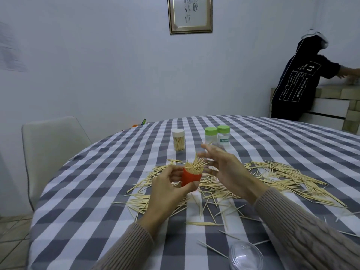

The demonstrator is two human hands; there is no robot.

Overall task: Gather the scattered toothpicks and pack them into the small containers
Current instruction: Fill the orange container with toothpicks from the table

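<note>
Toothpicks point(272, 178) lie scattered across the middle of the checked counter point(97, 221), and we note a bundle standing upright in a red container point(191, 177). Our left hand point(169, 189) grips that container, fingers curled round it, raised above the pile. Our right hand point(224, 168) hovers just beside the bundle, fingers spread, holding nothing. Toward the far edge stand a white-capped jar point(178, 140) and two green-capped jars point(217, 136).

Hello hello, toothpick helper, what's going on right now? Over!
Left hand grips red cup, stuffed with toothpicks. Right hand open, hovering beside it. Loose toothpicks all over tablecloth. Nothing in the way.
</note>
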